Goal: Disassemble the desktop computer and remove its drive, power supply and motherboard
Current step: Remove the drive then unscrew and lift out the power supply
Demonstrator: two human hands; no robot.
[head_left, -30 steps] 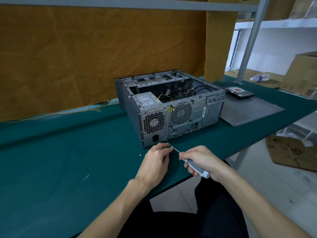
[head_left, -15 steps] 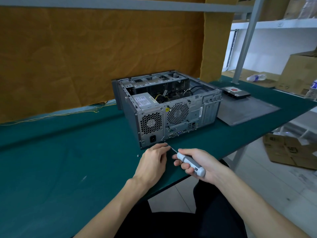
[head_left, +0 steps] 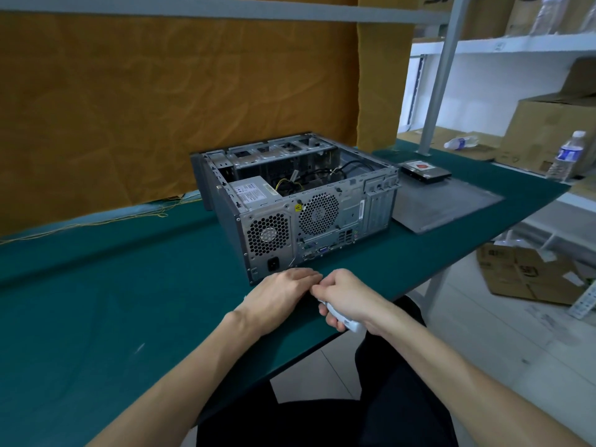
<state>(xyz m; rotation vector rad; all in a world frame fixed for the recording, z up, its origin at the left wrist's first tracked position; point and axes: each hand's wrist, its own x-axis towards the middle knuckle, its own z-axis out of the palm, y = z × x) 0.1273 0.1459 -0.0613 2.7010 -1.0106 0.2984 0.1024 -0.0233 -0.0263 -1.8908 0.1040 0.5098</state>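
Open computer case [head_left: 300, 204] sat mid-bench, power supply [head_left: 251, 193] and cables [head_left: 322, 175] inside. Drive [head_left: 424, 171] lay near far right edge. Right hand [head_left: 348, 295] gripped screwdriver [head_left: 343, 319]; left hand [head_left: 280, 295] relaxed, fingertips meeting it.

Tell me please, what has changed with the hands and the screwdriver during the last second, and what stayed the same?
The right hand closed further over the screwdriver, so its shaft, visible before, is now hidden where it meets the left hand; whether the left fingers pinch the tip cannot be told. The computer case, the hard drive and the side panel stayed in place.
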